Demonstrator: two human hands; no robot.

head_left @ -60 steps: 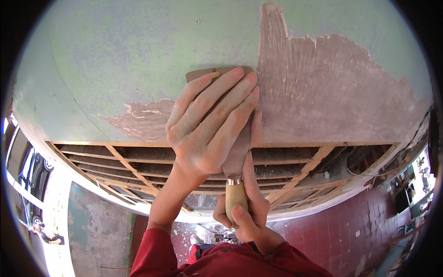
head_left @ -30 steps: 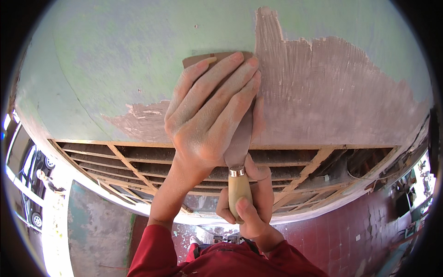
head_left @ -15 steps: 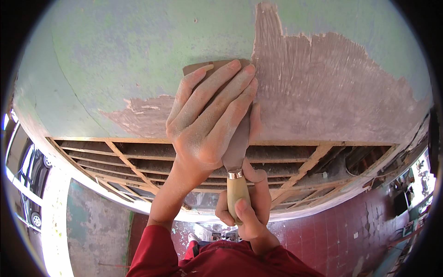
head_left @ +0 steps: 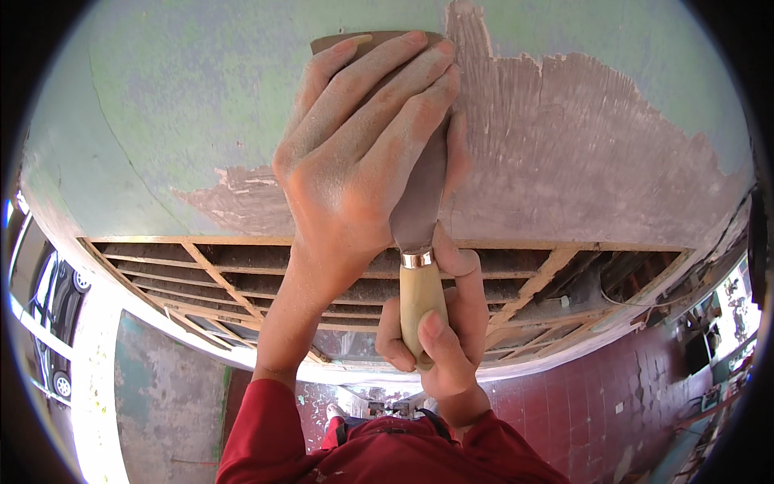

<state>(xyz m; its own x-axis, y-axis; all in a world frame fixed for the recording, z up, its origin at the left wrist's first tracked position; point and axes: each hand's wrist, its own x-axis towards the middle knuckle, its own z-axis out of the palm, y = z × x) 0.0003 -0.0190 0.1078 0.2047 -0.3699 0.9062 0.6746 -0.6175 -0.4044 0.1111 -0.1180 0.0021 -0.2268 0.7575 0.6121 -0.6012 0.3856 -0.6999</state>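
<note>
Green paint covers the wall [head_left: 185, 105] to the left of my left hand [head_left: 355, 153]. Down by that hand's wrist sits a small scraped patch [head_left: 234, 202] where the paint is gone and the brown shows.

My left hand lies flat with its fingers [head_left: 379, 89] spread out and pointing up. It grips nothing. It just presses down on the wide metal blade [head_left: 419, 202] of a scraper [head_left: 420, 250], pushing it against the wall. A bit of the blade's top edge peeks out above my fingertips.

Right below my left hand, my right hand [head_left: 439, 339] is wrapped tight around the scraper's pale wooden handle [head_left: 421, 306]. My thumb lies along the handle and my first finger reaches up beside the shiny metal ring.

To the right of both hands is a big scraped area [head_left: 580, 169], rough and pinkish brown, with thin lines in it.

Under my hands runs a frame of wooden slats [head_left: 532, 298]. Below my right hand, off to the right, I see a dark red tiled floor [head_left: 580, 403]. My sleeves [head_left: 266, 436] are red.
</note>
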